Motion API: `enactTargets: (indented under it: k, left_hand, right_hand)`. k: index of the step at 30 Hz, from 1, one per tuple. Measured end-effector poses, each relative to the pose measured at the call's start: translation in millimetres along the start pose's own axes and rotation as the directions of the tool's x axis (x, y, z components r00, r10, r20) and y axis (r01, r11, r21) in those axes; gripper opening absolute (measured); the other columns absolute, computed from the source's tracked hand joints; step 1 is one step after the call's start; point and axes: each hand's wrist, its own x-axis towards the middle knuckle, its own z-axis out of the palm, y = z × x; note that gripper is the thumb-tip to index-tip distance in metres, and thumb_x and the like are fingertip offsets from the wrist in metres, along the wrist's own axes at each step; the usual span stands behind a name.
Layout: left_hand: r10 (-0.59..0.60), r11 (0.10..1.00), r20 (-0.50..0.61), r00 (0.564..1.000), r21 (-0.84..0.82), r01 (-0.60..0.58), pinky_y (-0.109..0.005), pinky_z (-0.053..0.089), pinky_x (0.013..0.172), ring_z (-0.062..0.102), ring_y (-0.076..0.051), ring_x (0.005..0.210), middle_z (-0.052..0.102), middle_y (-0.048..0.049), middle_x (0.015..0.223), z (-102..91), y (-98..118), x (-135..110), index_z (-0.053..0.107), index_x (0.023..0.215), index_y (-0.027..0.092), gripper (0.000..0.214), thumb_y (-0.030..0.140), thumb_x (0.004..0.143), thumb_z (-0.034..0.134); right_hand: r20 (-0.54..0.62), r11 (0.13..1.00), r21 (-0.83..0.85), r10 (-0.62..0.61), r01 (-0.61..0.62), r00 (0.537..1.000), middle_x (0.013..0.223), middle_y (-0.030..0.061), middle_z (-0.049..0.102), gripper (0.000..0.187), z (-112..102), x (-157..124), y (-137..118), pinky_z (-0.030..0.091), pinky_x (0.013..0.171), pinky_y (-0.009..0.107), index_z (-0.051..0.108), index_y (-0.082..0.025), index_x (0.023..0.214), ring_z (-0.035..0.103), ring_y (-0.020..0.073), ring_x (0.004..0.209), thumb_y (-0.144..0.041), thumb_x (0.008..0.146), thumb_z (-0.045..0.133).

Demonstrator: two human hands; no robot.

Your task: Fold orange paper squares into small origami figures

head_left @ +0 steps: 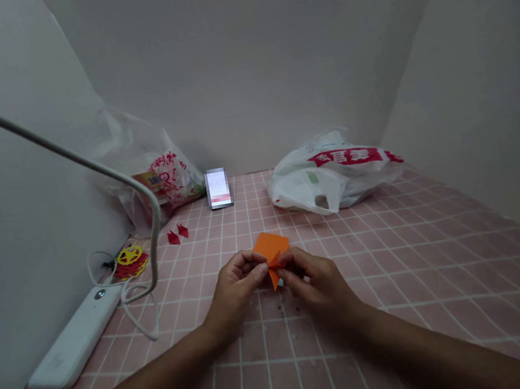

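A partly folded piece of orange paper is held between both hands, a little above the pink tiled surface. It has a broad flat part at the far side and a narrow pointed flap hanging toward me. My left hand pinches its left edge between thumb and fingers. On the other side, my right hand grips the right edge near the fold with its fingertips. The fingers cover part of the folds. Farther off to the left lie two small red folded paper pieces.
A white power strip with a looping cable lies along the left wall, beside red and yellow cut-out pieces. Toward the back are a clear plastic bag, a lit phone and a white plastic bag.
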Motion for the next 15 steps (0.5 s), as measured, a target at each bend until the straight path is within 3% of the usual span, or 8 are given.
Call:
enactTargets:
  k: [6,15]
  left_hand:
    - [-0.009,0.999,0.043,0.999,0.043,0.007,-0.026,0.048,0.071,0.06,-0.012,0.069,0.064,-0.0003,0.074,0.1,0.6,-1.2,0.063,0.082,0.015,0.02,0.034,0.082,0.07]
    - [-0.027,0.999,0.045,0.999,0.035,0.025,-0.025,0.047,0.069,0.059,-0.012,0.067,0.064,0.0002,0.073,2.1,2.1,-1.4,0.064,0.083,0.015,0.02,0.035,0.083,0.069]
  right_hand:
    - [-0.063,1.0,-0.016,-0.018,0.017,0.998,0.078,0.0013,0.065,0.007,0.2,0.6,-0.5,0.043,0.056,0.025,0.061,-0.02,0.09,0.059,0.0136,0.064,-0.017,0.09,0.055]
    - [-0.037,0.999,-0.005,-0.041,0.041,0.998,0.081,0.0013,0.067,0.011,0.4,-0.2,-1.2,0.044,0.062,0.025,0.063,-0.021,0.09,0.061,0.0145,0.071,-0.013,0.091,0.055]
